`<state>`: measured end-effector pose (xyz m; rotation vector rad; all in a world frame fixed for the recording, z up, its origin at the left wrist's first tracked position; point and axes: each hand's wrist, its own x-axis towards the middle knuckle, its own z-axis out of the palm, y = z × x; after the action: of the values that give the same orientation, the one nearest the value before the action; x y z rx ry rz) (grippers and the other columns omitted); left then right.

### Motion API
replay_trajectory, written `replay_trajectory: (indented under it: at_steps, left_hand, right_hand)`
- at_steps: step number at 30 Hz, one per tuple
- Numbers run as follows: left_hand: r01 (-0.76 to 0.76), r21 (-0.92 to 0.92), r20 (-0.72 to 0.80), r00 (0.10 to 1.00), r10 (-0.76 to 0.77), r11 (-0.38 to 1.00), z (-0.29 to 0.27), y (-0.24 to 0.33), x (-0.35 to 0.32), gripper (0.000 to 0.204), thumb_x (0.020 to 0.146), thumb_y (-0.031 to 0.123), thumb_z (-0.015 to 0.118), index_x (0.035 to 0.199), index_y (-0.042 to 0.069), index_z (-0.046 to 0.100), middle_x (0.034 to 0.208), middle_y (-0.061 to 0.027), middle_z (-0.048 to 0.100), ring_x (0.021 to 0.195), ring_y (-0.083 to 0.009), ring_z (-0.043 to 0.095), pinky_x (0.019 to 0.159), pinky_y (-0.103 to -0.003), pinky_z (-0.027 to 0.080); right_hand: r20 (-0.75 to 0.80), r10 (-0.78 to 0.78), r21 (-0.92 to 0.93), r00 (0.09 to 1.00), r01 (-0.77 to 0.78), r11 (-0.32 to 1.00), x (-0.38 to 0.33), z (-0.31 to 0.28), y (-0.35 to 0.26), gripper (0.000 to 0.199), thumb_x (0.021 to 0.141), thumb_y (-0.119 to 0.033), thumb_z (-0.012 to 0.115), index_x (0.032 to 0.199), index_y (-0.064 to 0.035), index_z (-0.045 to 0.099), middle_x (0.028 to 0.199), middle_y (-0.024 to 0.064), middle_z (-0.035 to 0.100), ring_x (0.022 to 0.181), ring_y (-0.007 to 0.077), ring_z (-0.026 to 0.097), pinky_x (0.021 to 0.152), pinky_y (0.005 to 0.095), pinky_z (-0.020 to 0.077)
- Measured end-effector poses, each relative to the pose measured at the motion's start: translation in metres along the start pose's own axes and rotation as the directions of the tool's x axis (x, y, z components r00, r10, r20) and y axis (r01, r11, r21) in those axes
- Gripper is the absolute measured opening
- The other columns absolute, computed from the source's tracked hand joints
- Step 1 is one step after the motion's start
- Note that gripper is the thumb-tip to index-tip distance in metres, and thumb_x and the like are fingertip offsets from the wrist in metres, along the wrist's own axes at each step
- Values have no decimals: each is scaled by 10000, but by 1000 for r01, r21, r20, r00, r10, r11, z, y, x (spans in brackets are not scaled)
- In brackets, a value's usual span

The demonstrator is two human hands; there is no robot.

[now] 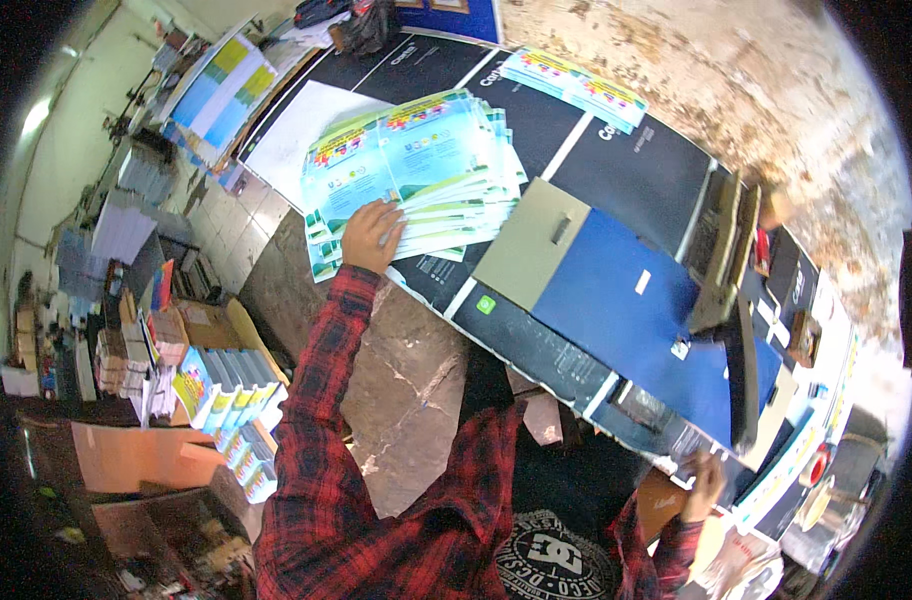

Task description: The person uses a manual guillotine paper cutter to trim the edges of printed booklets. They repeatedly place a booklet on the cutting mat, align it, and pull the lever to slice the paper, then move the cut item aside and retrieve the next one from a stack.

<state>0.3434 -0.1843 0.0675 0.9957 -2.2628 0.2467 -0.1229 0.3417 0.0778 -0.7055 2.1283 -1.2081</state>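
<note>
A fanned pile of printed sheets [431, 150], light blue and green with colourful lettering, lies on the far left part of the table. My left hand [373, 235] is at the pile's near edge, its fingers bent and closed on a sheet's border. To the right sits a flat paper cutter with a blue bed [616, 290], a beige end panel [529, 240] and a dark curved arm [743, 385]. My right hand [706, 485] is by the cutter's near right corner, beside the arm's lower end. Its fingers are small and blurred, so what they touch is unclear.
Black printed boards [631, 175] cover the table. More printed strips [576, 85] lie along its wall side, and a white sheet [316, 125] lies left of the pile. A box of printed stacks [226, 385] stands on my left. A tape roll [816, 467] is far right.
</note>
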Motion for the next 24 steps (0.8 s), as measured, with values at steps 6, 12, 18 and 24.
replay_trajectory:
  at_steps: [6, 12, 18, 24]
  left_hand:
    - [107, -113, -126, 985, -121, 988, -16, 9, 39, 178, 793, 97, 753, 967, 74, 729, 1037, -90, 699, 1021, -294, 638, 907, -406, 496]
    - [80, 29, -44, 996, -79, 996, 19, -27, 110, 764, 699, 511, 816, 1244, 21, 598, 1281, -171, 593, 1211, -327, 543, 1042, -483, 395]
    - [30, 224, 181, 981, -72, 974, 48, -41, 98, 1008, 659, 735, 711, 1361, 42, 504, 1413, -164, 504, 1338, -327, 446, 1086, -533, 309]
    - [-32, 184, 140, 990, 6, 983, 58, -44, 104, 945, 708, 714, 681, 1348, 38, 515, 1391, -178, 520, 1302, -340, 476, 1064, -519, 337]
  right_hand:
    - [-91, -240, -550, 967, 152, 821, -3, 106, -4, 265, 909, -178, 647, 717, -11, 572, 646, 118, 542, 637, 289, 520, 651, 403, 403]
    - [-40, -488, -650, 872, 349, 675, 12, 117, 18, 390, 902, -215, 627, 631, -31, 414, 600, 100, 389, 587, 293, 390, 646, 417, 310]
    - [-32, -431, -685, 902, 295, 667, 6, 112, 25, 366, 910, -210, 607, 649, -30, 425, 608, 106, 383, 609, 306, 380, 661, 433, 317]
    - [-76, -337, -676, 939, 200, 709, -6, 118, 23, 327, 918, -270, 591, 756, 12, 560, 647, 129, 469, 631, 313, 447, 677, 454, 384]
